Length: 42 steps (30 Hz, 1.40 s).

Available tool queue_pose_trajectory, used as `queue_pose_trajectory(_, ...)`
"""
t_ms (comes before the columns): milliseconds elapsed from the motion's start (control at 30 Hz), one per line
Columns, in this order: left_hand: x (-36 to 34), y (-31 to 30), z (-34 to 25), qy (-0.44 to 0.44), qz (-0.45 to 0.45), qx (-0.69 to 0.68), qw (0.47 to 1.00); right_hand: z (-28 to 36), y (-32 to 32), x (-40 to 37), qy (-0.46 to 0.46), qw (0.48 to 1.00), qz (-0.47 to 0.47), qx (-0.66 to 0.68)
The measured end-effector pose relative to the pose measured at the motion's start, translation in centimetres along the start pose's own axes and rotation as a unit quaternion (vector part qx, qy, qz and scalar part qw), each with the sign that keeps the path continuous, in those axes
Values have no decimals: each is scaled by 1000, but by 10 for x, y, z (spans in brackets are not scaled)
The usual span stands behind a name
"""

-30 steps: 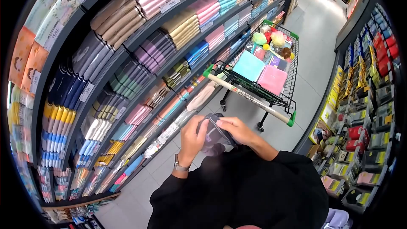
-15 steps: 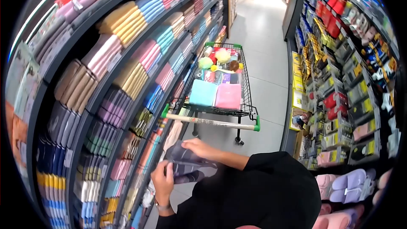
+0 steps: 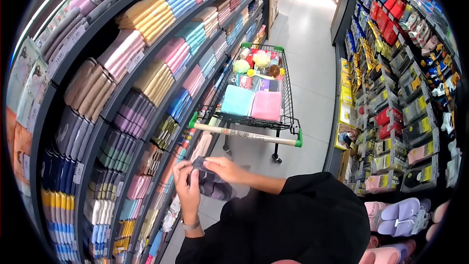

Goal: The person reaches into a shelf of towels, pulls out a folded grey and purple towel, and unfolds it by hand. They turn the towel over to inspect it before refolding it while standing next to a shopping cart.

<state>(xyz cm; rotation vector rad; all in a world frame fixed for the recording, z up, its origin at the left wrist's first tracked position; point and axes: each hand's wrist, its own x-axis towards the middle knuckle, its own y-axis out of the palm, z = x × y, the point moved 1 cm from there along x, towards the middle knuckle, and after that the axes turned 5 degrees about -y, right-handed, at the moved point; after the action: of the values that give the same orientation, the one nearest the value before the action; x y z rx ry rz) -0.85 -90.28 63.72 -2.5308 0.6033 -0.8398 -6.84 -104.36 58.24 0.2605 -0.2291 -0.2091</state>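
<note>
Stood beside shelves of folded towels, faced cart carrying 1 turquoise pack and 1 pink pack, had left grip and right grip closed on dark grey cloth, held on near side of cart.

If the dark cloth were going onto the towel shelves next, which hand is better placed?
Probably the left hand: it holds the dark cloth nearer the towel shelves; the right hand grips from the farther side.
</note>
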Motion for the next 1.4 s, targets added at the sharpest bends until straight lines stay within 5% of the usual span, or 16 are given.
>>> queue_pose_trajectory(100,2,1,0,-83,68,-80,991,-1,-8,-1,4,1000,9,-29)
queue_pose_trajectory(700,1,-3,23,-133,56,-169,975,0,-14,12,45,993,94,-51)
queue_pose_trajectory(867,10,-14,17,-126,60,-158,978,20,-15,19,-106,975,140,-136)
queue_pose_trajectory(1233,9,-17,4,-114,34,-177,977,28,-3,11,-132,962,67,-229)
queue_pose_trajectory(1333,9,-18,-1,-119,37,-195,973,27,-10,10,-126,956,102,-246)
queue_pose_trajectory(1400,8,-20,1,-115,29,-171,978,27,-14,8,21,973,164,-160)
